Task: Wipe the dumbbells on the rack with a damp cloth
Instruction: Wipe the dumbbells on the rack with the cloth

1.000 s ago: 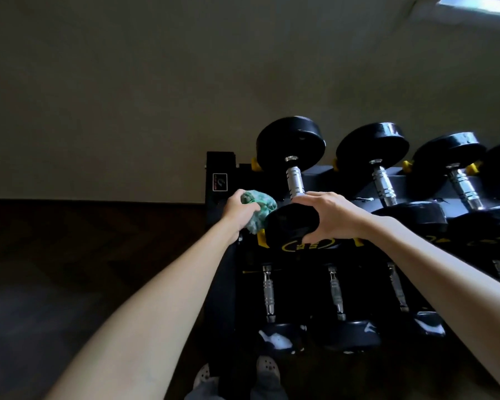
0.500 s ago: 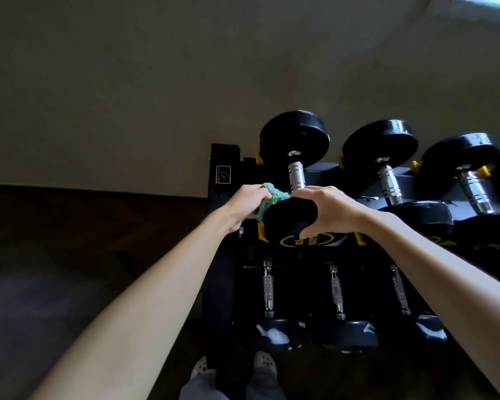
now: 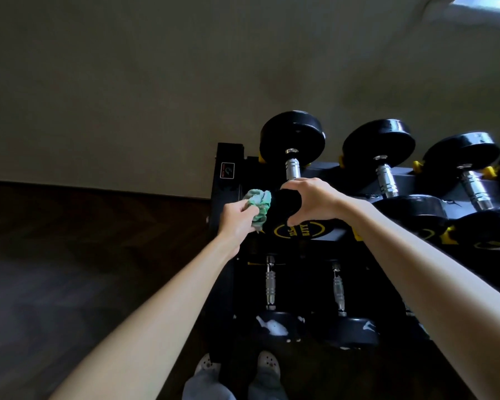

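- The green cloth [image 3: 259,206] is bunched in the curled fingers of the left hand [image 3: 237,219] and held against the near head of the leftmost dumbbell [image 3: 292,137].
- That head is clasped by the right hand [image 3: 315,202], fingers curled over it, probably to prevent rolling.
- The dumbbell is left on the top shelf of the rack [image 3: 228,168].

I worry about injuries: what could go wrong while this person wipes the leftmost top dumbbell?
1. The right hand grips the near head of the leftmost top dumbbell; if it rolls off the rack, it may fall toward the shoes below.
2. The left hand holds the green cloth against that head beside the rack post, so it might get pinched.
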The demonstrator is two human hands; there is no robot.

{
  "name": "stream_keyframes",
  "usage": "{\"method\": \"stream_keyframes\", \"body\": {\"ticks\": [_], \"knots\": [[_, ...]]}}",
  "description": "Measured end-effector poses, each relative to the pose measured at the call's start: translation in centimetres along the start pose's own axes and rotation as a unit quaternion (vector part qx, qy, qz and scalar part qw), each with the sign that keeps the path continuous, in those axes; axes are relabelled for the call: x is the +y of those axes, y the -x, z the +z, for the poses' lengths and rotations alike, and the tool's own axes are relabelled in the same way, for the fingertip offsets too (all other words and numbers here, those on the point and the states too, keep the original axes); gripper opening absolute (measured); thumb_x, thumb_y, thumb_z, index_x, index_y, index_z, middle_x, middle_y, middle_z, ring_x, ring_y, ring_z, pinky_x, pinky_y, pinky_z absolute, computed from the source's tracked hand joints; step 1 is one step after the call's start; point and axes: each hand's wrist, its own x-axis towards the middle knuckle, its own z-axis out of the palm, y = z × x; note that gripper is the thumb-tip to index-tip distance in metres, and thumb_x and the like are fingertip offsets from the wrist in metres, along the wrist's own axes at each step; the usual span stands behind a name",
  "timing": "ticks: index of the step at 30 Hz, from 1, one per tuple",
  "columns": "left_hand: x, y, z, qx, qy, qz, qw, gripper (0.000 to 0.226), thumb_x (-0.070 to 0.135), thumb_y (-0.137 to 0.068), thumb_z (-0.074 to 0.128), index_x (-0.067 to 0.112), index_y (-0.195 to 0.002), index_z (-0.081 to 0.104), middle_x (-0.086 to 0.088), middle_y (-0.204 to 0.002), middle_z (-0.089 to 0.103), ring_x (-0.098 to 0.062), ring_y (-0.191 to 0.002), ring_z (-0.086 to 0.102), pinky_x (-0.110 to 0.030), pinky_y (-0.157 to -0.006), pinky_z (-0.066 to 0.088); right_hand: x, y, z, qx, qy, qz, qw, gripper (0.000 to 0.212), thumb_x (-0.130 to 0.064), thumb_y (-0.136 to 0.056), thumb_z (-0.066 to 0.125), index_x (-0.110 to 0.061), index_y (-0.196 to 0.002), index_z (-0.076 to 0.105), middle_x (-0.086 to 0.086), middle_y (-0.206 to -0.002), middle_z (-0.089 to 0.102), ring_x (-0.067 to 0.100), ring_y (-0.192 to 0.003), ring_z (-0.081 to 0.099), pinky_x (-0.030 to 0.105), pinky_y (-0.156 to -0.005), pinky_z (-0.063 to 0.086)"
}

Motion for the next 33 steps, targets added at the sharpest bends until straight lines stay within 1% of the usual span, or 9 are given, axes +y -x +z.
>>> {"method": "stream_keyframes", "body": {"ticks": [8, 13, 15, 18, 21, 25, 28, 30, 33], "knots": [[2.8, 3.2, -1.1, -0.087, -0.088, -0.008, 0.992, 0.022, 0.004, -0.092, 0.046, 0.008, -0.102, 0.064, -0.014, -0.099, 0.067, -0.022, -0.09, 0.065, -0.034, -0.08, 0.057, -0.3, 0.0, -0.7, -0.037, 0.011, 0.004, 0.999, 0.083, -0.032, -0.069, 0.08, -0.018, -0.14, 0.039, 0.007, -0.133, 0.051, 0.025, -0.119, 0.048, 0.023, -0.079, 0.034], [6.9, 4.1, -2.1, -0.096, -0.024, -0.018, 0.995, 0.023, 0.011, -0.097, 0.034, 0.008, -0.096, 0.057, -0.012, -0.089, 0.062, -0.022, -0.077, 0.062, -0.041, -0.078, 0.054, 0.8, -0.5, -2.6, -0.182, -0.111, 0.026, 0.977, 0.085, -0.012, -0.075, 0.075, -0.025, -0.145, 0.028, 0.006, -0.15, 0.03, 0.025, -0.135, 0.033, 0.036, -0.105, 0.037], [8.2, 4.2, -1.4, -0.098, 0.025, -0.022, 0.995, 0.025, 0.013, -0.097, 0.03, 0.01, -0.098, 0.054, -0.011, -0.09, 0.06, -0.021, -0.078, 0.06, -0.04, -0.075, 0.053, 1.6, -0.1, -3.5, -0.165, -0.294, 0.016, 0.941, 0.078, 0.003, -0.075, 0.065, -0.021, -0.142, 0.034, 0.009, -0.148, 0.035, 0.025, -0.136, 0.033, 0.036, -0.106, 0.036], [9.4, 4.3, 0.7, -0.106, 0.102, -0.031, 0.989, 0.024, 0.015, -0.096, 0.03, 0.012, -0.096, 0.053, -0.009, -0.091, 0.058, -0.022, -0.082, 0.058, -0.044, -0.083, 0.049, 2.8, 0.9, -4.8, -0.054, -0.608, 0.026, 0.792, 0.05, 0.008, -0.087, 0.048, -0.01, -0.134, 0.046, 0.017, -0.138, 0.048, 0.029, -0.12, 0.05, 0.039, -0.098, 0.043], [10.3, 3.9, 3.0, -0.109, 0.132, -0.031, 0.985, 0.022, 0.013, -0.095, 0.033, 0.013, -0.095, 0.055, -0.008, -0.092, 0.06, -0.022, -0.083, 0.059, -0.044, -0.086, 0.048, 3.5, 1.8, -5.6, -0.068, -0.726, 0.051, 0.683, 0.041, -0.033, -0.1, 0.038, -0.01, -0.134, 0.047, 0.016, -0.123, 0.057, 0.031, -0.101, 0.06, 0.043, -0.088, 0.048], [10.9, 2.1, 5.6, -0.026, -0.005, 0.075, 0.997, 0.024, -0.002, -0.088, 0.045, 0.015, -0.102, 0.055, -0.004, -0.092, 0.06, -0.021, -0.088, 0.059, -0.038, -0.079, 0.053, 4.1, 1.8, -5.7, -0.123, -0.768, 0.082, 0.623, 0.064, -0.061, -0.093, 0.032, -0.009, -0.124, 0.053, 0.018, -0.111, 0.061, 0.033, -0.093, 0.064, 0.042, -0.075, 0.055], [10.8, 0.3, 7.1, 0.068, -0.22, 0.234, 0.944, 0.03, -0.008, -0.077, 0.06, 0.008, -0.102, 0.065, -0.004, -0.092, 0.052, -0.019, -0.089, 0.054, -0.023, -0.076, 0.043, 4.5, 1.3, -5.7, -0.099, -0.798, 0.096, 0.587, 0.069, -0.064, -0.088, 0.04, -0.007, -0.124, 0.052, 0.022, -0.119, 0.059, 0.036, -0.097, 0.064, 0.044, -0.081, 0.056], [11.1, -0.9, 8.1, 0.062, -0.279, 0.276, 0.918, 0.031, -0.006, -0.073, 0.066, 0.006, -0.103, 0.067, -0.006, -0.095, 0.053, -0.022, -0.091, 0.056, -0.021, -0.08, 0.041, 5.1, 1.0, -5.8, -0.076, -0.797, 0.082, 0.594, 0.055, -0.054, -0.088, 0.048, -0.009, -0.118, 0.056, 0.018, -0.112, 0.064, 0.031, -0.094, 0.067, 0.043, -0.085, 0.054], [11.9, -2.8, 9.3, -0.007, -0.199, 0.244, 0.949, 0.029, -0.005, -0.077, 0.065, 0.005, -0.103, 0.064, -0.007, -0.09, 0.063, -0.022, -0.086, 0.062, -0.033, -0.082, 0.053, 6.6, 0.6, -6.0, -0.007, -0.773, 0.068, 0.631, 0.013, -0.024, -0.091, 0.055, -0.015, -0.1, 0.058, 0.008, -0.098, 0.065, 0.019, -0.082, 0.068, 0.035, -0.072, 0.058]]}}
